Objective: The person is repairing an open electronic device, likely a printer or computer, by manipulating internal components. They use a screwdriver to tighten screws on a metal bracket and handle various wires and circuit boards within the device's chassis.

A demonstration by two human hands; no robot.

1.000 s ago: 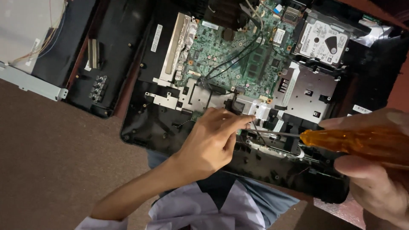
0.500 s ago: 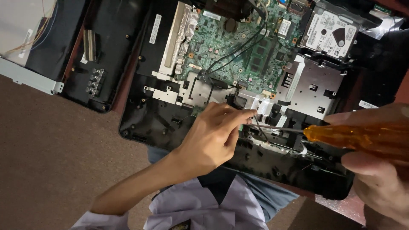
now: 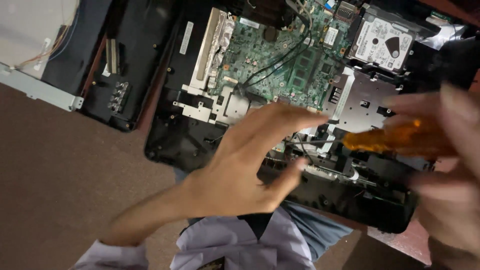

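Head view: your left hand (image 3: pixel 250 165) hovers palm-down over the near edge of the opened laptop chassis (image 3: pixel 180 140), fingers spread and loose, gripping nothing; the index finger points toward the metal shield plate (image 3: pixel 357 102), and the thumb lies just above the chassis's black front rim. Your right hand (image 3: pixel 445 170) is closed around the orange handle of the screwdriver (image 3: pixel 395 141), which lies roughly level, handle to the right. Its thin dark shaft runs left from the handle and ends just beside your left fingertips, over the grey bracket area below the shield plate. The green circuit board (image 3: pixel 270 55) sits beyond your left hand, well clear of it, with black cables crossing it. The silver hard drive (image 3: pixel 382 45) lies in the far right corner of the chassis, apart from both hands. A detached screen panel (image 3: pixel 30 35) with a metal frame lies at far left on the brown counter (image 3: pixel 60 175). Hard to read: the right hand is heavily motion-blurred and cut by the right edge, so individual fingers cannot be told apart. The screwdriver tip is too fine and blurred to tell whether it touches anything. Your left palm hides the chassis parts beneath it.
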